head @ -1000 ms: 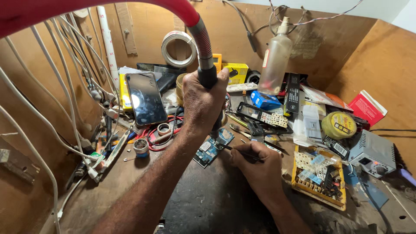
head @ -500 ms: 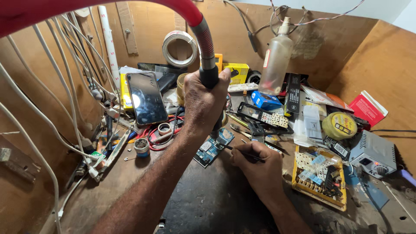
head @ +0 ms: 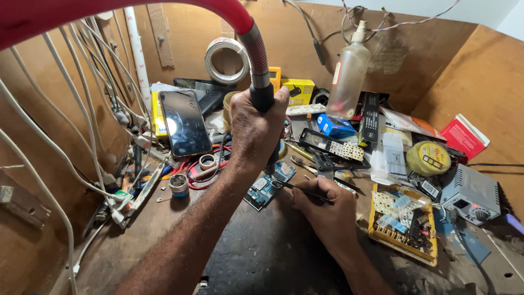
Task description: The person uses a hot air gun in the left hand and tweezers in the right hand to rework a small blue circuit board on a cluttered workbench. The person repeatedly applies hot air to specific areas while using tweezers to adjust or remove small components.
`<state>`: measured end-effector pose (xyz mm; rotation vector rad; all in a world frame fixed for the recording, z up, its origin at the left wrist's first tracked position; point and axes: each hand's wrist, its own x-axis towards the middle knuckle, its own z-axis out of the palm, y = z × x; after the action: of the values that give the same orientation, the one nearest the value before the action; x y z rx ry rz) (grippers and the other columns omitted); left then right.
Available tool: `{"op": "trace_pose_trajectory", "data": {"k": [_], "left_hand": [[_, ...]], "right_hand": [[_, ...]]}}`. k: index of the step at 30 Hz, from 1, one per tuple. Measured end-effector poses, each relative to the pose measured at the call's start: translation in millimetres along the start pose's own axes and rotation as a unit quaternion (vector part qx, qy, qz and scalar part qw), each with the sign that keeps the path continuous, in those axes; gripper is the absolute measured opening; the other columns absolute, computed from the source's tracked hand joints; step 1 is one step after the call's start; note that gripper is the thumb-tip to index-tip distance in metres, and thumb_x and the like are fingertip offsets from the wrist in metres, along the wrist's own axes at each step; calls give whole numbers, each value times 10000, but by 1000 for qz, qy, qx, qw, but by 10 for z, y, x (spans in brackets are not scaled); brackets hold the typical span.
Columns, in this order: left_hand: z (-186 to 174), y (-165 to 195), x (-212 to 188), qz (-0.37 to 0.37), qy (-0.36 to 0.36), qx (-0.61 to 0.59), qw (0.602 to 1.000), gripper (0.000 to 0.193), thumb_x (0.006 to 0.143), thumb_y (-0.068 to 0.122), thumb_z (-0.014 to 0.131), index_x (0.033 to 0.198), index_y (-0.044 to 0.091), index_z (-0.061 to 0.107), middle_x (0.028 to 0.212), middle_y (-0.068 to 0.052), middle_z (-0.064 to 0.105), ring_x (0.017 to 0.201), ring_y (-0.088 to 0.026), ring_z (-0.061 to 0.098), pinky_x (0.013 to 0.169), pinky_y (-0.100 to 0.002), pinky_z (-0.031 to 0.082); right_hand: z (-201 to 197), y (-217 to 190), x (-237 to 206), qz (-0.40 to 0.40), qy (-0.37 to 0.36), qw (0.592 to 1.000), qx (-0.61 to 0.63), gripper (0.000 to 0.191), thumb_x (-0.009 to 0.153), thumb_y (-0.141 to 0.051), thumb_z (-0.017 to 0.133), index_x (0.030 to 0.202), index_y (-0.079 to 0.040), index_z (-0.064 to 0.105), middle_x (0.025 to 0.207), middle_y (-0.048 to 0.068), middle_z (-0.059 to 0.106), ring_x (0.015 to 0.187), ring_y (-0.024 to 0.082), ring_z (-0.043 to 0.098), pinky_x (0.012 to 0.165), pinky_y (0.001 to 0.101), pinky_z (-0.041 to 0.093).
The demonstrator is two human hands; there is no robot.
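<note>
Red-hosed nozzle gripped in your left hand, tweezers pinched in your right hand: hold the nozzle steady above the board on the desk, tweezer tips barely touching.

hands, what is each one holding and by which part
Left hand grips the hot-air tool by its black handle. Right hand pinches tweezers near their back end, tips at the circuit board.

Dark phone screen left; red box right.
</note>
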<state>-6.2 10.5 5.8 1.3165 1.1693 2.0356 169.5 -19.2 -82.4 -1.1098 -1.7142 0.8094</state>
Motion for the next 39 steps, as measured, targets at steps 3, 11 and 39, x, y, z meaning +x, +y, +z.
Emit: {"op": "trace_pose_trajectory", "data": {"k": [3, 11, 39], "left_hand": [[7, -14, 8, 19, 6, -5, 1000, 313, 926, 214, 712, 680, 31, 647, 519, 24, 588, 454, -33, 547, 413, -252, 425], [17, -40, 22, 37, 0, -10, 999, 317, 938, 210, 715, 690, 27, 641, 542, 29, 591, 472, -26, 539, 425, -256, 424], [24, 24, -1, -1, -10, -10, 1000, 266, 935, 200, 701, 746, 13, 682, 529, 12, 612, 445, -43, 578, 404, -254, 440]], "right_hand": [[-3, 6, -1, 3, -1, 1000, -2, 129, 820, -116, 789, 874, 0, 794, 704, 34, 773, 643, 66, 699, 615, 224, 556], [-2, 23, 1, 8, -7, 1000, 24, 134, 831, -112, 779, 871, 16, 788, 711, 47, 771, 645, 77, 702, 625, 227, 562], [8, 40, 2, 5, 1, 1000, 25, 124, 826, -97, 778, 875, 16, 789, 733, 40, 781, 672, 77, 724, 654, 227, 584]]}}
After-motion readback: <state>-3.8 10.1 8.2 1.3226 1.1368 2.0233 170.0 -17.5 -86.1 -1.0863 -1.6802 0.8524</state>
